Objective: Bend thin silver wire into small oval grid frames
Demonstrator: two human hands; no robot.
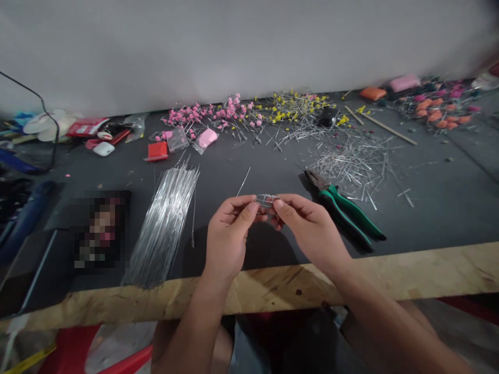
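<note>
Between my two hands, just above the table's front part, is a small bent piece of silvery wire (265,198). My left hand (233,223) pinches its left end between thumb and fingers. At the right end, the thumb and fingers of my right hand (302,221) are closed on the same wire. Parts of the wire are hidden by the fingertips. Green-handled pliers (345,208) lie right of my right hand. To the left of my left hand lies a bundle of straight silvery wires (167,223), with a single twisted wire (194,218) beside it.
Pink-tipped wires (218,115) and yellow-tipped wires (296,109) lie along the wall. A loose heap of short wires (351,163) is behind the pliers. Wooden sticks (385,129), orange-tipped pieces (440,111) and a red packet (157,151) lie around. The wooden table edge (273,291) runs in front.
</note>
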